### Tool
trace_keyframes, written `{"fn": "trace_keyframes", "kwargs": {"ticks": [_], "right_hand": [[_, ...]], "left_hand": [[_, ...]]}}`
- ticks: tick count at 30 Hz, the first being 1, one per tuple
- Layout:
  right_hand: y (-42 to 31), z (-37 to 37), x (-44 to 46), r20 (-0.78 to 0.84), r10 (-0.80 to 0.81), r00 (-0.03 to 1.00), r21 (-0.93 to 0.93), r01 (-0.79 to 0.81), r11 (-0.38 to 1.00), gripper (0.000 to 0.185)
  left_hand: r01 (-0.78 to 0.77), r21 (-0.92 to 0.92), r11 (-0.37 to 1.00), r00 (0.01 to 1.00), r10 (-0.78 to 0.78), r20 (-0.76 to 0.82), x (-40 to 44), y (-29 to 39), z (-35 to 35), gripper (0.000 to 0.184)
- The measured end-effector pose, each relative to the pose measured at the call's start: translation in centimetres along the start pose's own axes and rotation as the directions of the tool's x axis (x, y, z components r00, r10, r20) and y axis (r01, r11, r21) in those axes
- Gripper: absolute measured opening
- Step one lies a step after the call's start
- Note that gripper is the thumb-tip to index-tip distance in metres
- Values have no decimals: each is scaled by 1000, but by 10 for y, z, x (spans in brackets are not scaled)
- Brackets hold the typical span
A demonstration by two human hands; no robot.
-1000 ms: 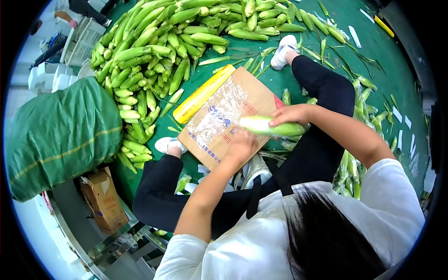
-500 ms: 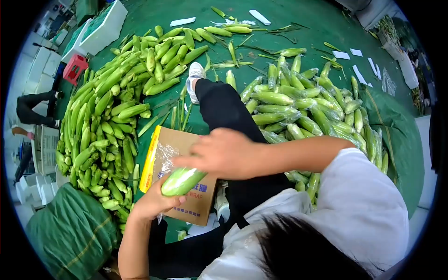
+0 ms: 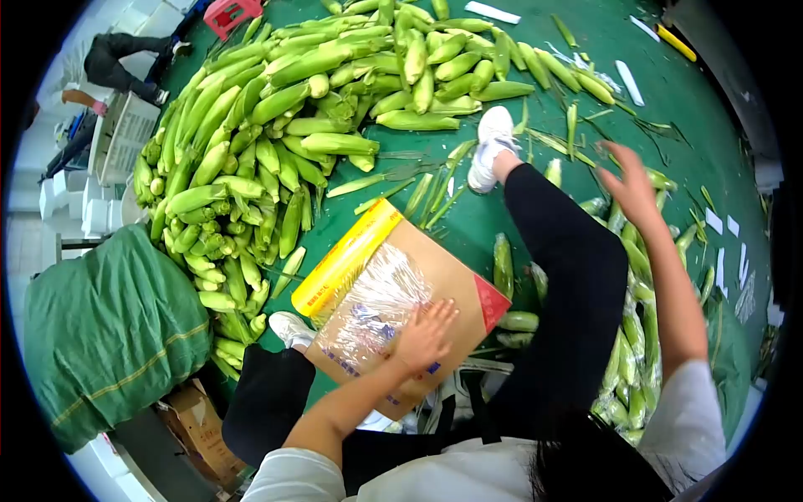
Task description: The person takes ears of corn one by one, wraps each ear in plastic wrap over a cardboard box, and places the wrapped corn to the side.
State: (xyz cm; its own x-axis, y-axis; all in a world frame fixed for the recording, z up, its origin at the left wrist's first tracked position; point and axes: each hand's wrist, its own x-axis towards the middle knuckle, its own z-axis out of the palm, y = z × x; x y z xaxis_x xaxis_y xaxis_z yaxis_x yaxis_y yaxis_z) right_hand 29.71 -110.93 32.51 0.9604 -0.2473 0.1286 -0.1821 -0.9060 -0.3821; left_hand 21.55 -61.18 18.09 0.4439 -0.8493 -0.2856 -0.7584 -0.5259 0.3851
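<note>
My left hand (image 3: 427, 335) lies flat, fingers stretched, on a brown cardboard box (image 3: 447, 272) that rests on my lap. Crumpled clear plastic wrap (image 3: 376, 301) spreads over the box top beside those fingers. A printed yellow strip (image 3: 347, 261) runs along the box's far left edge. Out to the right, my right hand (image 3: 631, 184) is raised with its fingers apart and nothing visible in it. Below and around it lies a heap of corn ears in clear wrap (image 3: 631, 351), partly hidden by my leg and arm.
A large pile of unwrapped green corn (image 3: 276, 125) covers the floor ahead and left. Beside it sits a bulging green sack (image 3: 117, 335). White strips (image 3: 630, 82) and loose husk leaves lie on the green floor (image 3: 577, 25). Another person's legs (image 3: 125, 63) show at the far left.
The wrapped corn ear has left my left hand, which now rests on the box. My right hand has swung out to the right. The view has shifted, bringing the box nearer the middle.
</note>
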Motion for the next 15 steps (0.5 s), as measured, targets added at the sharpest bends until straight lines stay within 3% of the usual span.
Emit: {"fn": "trace_keyframes", "kwargs": {"ticks": [1, 2, 3, 5, 7, 9, 11, 13, 15], "right_hand": [[-48, 32, 55, 287, -37, 957, 272, -45, 961, 52], [-57, 99, 106, 478, -176, 861, 495, -99, 863, 53], [-76, 165, 148, 612, -257, 748, 567, -188, 802, 58], [-100, 285, 213, 647, -103, 756, 103, 47, 994, 65], [-124, 366, 242, 473, -35, 880, -157, 123, 980, 73], [-158, 413, 224, 196, 250, 948, -321, -179, 930, 74], [-151, 442, 220, 176, 166, 970, -505, -55, 861, 76], [-163, 420, 214, 404, 243, 882, -380, -80, 922, 69], [-136, 431, 210, 448, 109, 887, -246, 6, 969, 65]], "left_hand": [[37, -25, 999, 999, -38, -20, 2, 9, 7, 77], [81, -51, 995, 996, -83, -44, 5, 11, 10, 77], [72, -73, 995, 994, -77, -74, 7, 10, 10, 77], [77, -136, 988, 987, -95, -128, 5, 13, 6, 77], [19, -236, 972, 974, -71, -215, 3, 5, 2, 67], [-47, -263, 964, 947, -41, -319, -3, -1, 11, 62], [-114, -264, 958, 911, -4, -412, -9, -3, 28, 46], [-144, -217, 965, 871, 20, -491, -15, -3, 38, 38], [-169, -159, 973, 787, 36, -616, -14, 0, 50, 39]]}}
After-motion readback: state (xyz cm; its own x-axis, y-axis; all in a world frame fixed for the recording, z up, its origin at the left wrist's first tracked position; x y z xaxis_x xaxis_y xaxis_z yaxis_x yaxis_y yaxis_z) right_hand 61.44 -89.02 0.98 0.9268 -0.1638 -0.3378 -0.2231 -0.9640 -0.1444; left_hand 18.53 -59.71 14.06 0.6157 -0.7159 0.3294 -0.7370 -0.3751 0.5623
